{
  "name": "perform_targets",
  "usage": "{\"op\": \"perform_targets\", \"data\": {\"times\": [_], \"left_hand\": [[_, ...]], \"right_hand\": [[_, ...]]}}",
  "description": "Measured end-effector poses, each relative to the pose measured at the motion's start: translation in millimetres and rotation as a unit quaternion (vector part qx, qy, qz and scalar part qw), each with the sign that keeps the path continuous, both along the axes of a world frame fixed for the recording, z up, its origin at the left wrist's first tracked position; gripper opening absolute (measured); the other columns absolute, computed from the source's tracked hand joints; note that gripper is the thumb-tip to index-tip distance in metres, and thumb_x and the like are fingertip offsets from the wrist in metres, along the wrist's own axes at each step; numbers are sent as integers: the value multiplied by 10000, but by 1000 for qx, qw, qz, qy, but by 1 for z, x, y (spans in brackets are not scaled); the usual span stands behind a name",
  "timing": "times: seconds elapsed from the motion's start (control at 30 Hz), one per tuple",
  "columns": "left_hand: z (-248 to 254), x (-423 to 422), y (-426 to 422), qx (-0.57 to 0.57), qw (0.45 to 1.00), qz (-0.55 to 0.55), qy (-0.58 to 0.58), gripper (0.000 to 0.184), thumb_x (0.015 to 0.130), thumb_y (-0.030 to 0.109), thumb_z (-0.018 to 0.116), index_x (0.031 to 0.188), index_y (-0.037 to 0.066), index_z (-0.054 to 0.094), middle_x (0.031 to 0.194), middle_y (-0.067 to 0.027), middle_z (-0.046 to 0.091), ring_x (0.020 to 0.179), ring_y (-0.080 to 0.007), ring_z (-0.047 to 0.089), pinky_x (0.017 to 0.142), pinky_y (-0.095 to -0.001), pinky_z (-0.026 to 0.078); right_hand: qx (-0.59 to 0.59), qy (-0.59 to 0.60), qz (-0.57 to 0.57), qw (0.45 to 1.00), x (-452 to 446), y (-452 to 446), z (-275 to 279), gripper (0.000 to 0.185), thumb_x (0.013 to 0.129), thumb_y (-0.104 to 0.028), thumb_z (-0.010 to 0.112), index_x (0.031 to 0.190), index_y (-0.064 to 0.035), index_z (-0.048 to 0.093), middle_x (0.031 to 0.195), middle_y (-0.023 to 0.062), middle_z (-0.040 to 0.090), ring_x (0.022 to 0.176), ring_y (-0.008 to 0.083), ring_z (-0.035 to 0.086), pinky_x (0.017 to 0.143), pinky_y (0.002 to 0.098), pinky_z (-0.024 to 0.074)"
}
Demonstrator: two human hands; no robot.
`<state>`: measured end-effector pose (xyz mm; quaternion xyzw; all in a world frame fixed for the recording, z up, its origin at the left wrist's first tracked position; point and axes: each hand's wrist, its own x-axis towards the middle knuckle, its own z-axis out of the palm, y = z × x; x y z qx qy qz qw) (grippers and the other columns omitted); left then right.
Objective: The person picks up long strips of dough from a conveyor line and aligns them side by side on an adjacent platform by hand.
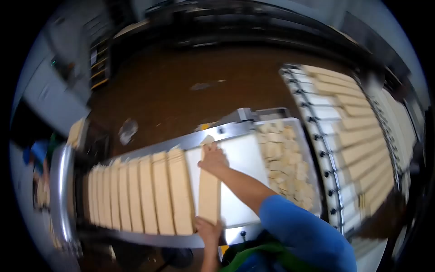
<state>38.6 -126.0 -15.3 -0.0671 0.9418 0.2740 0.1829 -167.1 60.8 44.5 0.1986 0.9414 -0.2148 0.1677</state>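
Grasps the near end of a pale strip with the left hand, thumb and fingers at opposite edges, and lays the spread right hand over its far part, on the white worktop. Has a row of strips to the left, a tray of pieces to the right, a strip-laden rack and brown floor beyond

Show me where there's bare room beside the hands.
The white surface is bare between the held strip and the tray of pieces, under the right forearm. A narrower gap separates that strip from the crowded row; the tray looks full.
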Motion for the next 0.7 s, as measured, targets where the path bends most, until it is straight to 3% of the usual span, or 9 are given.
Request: {"op": "perform_targets", "data": {"times": [0.03,0.2,0.3,0.37,0.4,0.5,0.57,0.63,0.7], "left_hand": [[-16,1,1,-26,999,-21,35,950,681,380,750,1316,-112,244,1164,-314,416,1005,-462,507,890,-510,437],[18,-4,61,54,984,-169,14,843,664,341,771,1232,-51,288,1123,-281,399,928,-495,518,805,-514,473],[45,2,110,-3,984,-175,-46,806,664,232,758,1239,-43,265,1155,-279,384,1061,-467,451,852,-500,454],[24,10,125,38,984,-173,19,775,663,175,739,1242,-32,267,1150,-279,376,1080,-459,425,865,-490,447],[11,10,134,78,981,-160,79,750,661,118,720,1244,-21,269,1145,-278,367,1100,-452,400,878,-480,440],[9,3,184,145,962,-120,196,727,649,-6,656,1272,-6,281,1222,-291,311,1170,-450,334,932,-458,410],[38,-5,230,151,945,-160,242,748,638,-45,642,1297,7,293,1280,-291,258,1191,-454,330,954,-452,397],[64,-16,286,210,917,-190,282,806,622,-85,638,1347,53,316,1361,-306,158,1227,-468,312,1009,-438,357],[81,-26,338,257,905,-189,283,838,618,-84,649,1372,86,327,1385,-321,111,1243,-479,298,1041,-430,330]], "right_hand": [[0,-23,-33,999,11,19,5,796,736,-464,637,1371,-115,306,1407,181,273,1179,367,461,931,457,434],[30,54,-197,978,83,119,-11,865,695,-462,682,1364,-76,294,1463,235,166,1179,401,471,919,468,443],[10,75,-250,965,111,154,-7,892,682,-422,715,1364,-55,274,1512,277,21,1143,439,513,927,463,456],[-85,149,-291,941,132,176,-5,908,680,-384,728,1377,-58,246,1500,279,55,1141,457,501,929,461,456],[-111,146,-342,922,141,189,0,892,671,-319,728,1367,-48,239,1454,273,152,1143,463,483,940,469,443],[-103,290,-400,863,175,245,-1,821,668,-301,702,1311,-44,260,1374,290,247,1131,510,455,932,511,429],[-123,260,-431,855,197,291,34,816,671,-296,688,1309,-51,243,1305,272,297,1091,510,474,933,525,421],[8,435,-452,779,205,340,29,809,687,-339,672,1314,-52,247,1256,260,328,1063,496,490,930,525,421],[-56,431,-490,756,213,393,45,822,701,-372,658,1331,-48,241,1271,257,323,1073,479,491,936,511,423]]}}
